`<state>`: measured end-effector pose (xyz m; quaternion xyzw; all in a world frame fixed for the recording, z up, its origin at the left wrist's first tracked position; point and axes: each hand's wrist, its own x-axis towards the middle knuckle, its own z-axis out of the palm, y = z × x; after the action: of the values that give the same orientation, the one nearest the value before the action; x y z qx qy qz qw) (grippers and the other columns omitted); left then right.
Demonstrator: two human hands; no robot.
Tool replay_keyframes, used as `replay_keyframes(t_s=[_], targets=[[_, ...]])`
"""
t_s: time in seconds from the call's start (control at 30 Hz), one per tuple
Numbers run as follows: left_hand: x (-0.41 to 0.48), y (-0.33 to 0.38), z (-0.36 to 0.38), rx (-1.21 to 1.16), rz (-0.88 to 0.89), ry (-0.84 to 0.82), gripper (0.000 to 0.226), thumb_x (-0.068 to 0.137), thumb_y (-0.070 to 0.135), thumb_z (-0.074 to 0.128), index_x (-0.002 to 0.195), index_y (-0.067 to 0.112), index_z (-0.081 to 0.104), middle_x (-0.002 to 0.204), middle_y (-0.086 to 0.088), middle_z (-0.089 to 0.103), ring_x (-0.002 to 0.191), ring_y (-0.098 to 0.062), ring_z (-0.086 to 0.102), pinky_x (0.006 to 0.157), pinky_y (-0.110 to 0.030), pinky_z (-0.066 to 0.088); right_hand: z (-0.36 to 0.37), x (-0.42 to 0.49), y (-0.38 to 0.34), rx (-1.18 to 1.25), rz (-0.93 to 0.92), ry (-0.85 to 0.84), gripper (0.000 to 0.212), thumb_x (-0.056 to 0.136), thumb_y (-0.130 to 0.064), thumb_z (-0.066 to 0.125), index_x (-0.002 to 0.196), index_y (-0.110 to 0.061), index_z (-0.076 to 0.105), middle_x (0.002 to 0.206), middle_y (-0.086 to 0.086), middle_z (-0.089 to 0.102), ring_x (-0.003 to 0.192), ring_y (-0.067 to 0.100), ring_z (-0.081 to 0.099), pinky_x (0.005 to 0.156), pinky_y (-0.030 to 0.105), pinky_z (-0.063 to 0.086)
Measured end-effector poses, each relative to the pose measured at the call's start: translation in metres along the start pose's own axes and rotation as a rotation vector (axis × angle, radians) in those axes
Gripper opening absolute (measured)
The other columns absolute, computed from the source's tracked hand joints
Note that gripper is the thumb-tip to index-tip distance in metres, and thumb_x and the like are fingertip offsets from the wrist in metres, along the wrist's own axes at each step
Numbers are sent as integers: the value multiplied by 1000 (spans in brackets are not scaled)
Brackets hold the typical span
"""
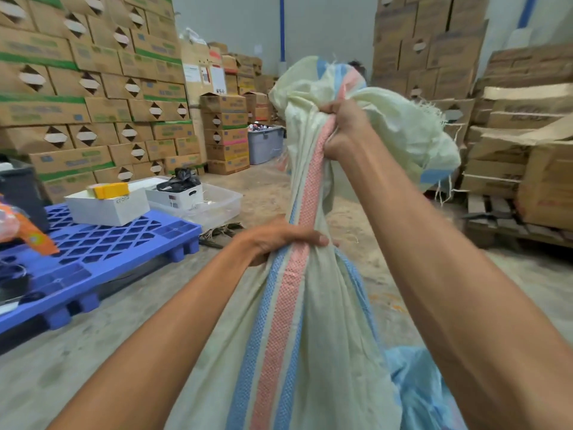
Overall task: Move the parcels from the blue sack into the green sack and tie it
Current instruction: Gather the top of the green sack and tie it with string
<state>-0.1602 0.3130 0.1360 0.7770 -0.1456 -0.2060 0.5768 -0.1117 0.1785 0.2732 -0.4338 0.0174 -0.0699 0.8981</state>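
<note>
Holding green sack [310,352] upright just below camera, between both forearms. Gripping its gathered neck with left hand [279,240], fingers curled tight round fabric. Clenching neck higher up with right hand [344,131], fingers wrapped closed, just under flared mouth. Lying crumpled at lower right, just beside it: blue sack [418,392]. Sitting left: blue pallet [93,252] carrying white box [108,206].

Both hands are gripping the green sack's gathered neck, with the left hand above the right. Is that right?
Not quite. The head view shows the right hand has the upper grip on the gathered neck of the green sack, and the left hand holds it lower down. Both hands do grip the neck.
</note>
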Motion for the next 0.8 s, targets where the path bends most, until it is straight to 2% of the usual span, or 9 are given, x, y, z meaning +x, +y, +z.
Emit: replay_keyframes(t_s=[0.1,0.17,0.23,0.3,0.4,0.5,0.6,0.67,0.8], targets=[[5,-20,18,-129,-79,115,16,82,11,72,93,2,64,80,-11,67,66,-23,66,68,-28,56,-14,22,21,-80,55,-5,42,88,-1,57,130,-1,61,119,22,69,104,37,71,77,52,61],[7,-32,29,-246,-158,124,8,83,10,69,85,4,64,68,-11,63,53,-21,61,60,-26,52,-40,19,40,-305,115,-17,37,91,-27,70,122,-6,66,122,14,70,112,28,68,95,44,57],[9,-45,31,-326,-230,146,6,85,9,67,83,4,66,65,-12,68,51,-21,66,53,-23,53,-71,12,58,-573,290,-16,81,74,-60,79,133,-9,57,142,14,57,129,32,58,107,48,46],[10,-50,26,-383,-265,192,16,82,8,68,97,1,68,84,-18,74,70,-28,72,67,-33,60,-98,9,73,-919,434,-5,121,64,-88,62,149,-6,39,151,25,41,132,46,49,107,56,42],[12,-54,17,-365,-291,256,34,76,9,70,110,3,65,105,-18,69,91,-33,67,79,-41,59,-113,-4,80,-1299,634,-104,146,44,-109,28,129,5,59,122,25,67,109,44,66,103,53,48],[12,-54,20,-293,-272,273,46,66,4,71,110,2,60,93,-15,65,78,-29,65,63,-33,56,-110,-13,81,-1162,704,-313,148,40,-110,29,131,3,60,125,19,68,111,35,69,107,50,46],[16,-55,29,-71,-164,441,38,66,0,66,101,12,55,103,-13,64,93,-29,64,82,-38,58,-81,-29,90,-1210,630,-341,129,61,-99,44,150,-5,39,140,18,54,122,34,59,109,51,43],[16,-54,34,98,-95,547,20,71,9,63,91,12,60,91,-9,67,83,-23,65,74,-35,57,-58,-37,102,-1255,491,-267,113,73,-77,67,154,-7,29,145,18,48,127,34,53,102,46,46],[2,-33,27,22,85,502,23,70,17,76,91,11,69,89,-11,73,81,-24,71,78,-43,60,-18,-28,117,-988,34,25,64,71,-30,86,124,-2,61,112,10,69,102,28,68,88,42,59]])
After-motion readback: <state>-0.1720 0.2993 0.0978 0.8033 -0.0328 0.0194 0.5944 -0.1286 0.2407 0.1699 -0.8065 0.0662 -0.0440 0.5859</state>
